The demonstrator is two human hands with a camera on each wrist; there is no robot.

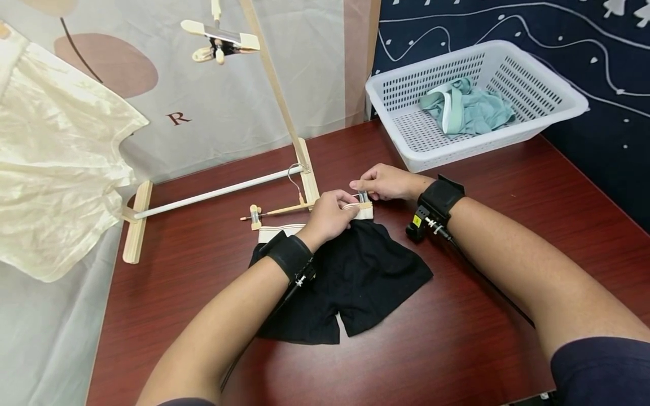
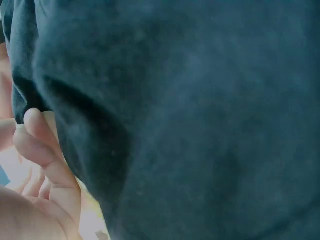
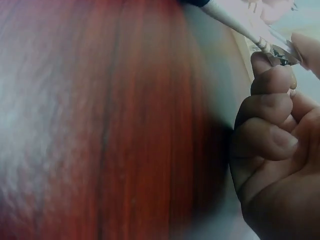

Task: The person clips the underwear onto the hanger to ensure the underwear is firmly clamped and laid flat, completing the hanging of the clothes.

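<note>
A pair of black shorts with a cream striped waistband lies flat on the dark red table. A wooden clip hanger lies along the waistband's far edge. My left hand grips the waistband's right end. My right hand pinches the hanger's right clip just above that end. In the left wrist view black fabric fills the frame beside curled fingers. The right wrist view shows curled fingers against the metal clip over the table.
A white perforated basket holding a green garment stands at the back right. A wooden rack's foot, white rod and slanted pole stand behind the shorts. A cream garment hangs at left; another clip hanger hangs above.
</note>
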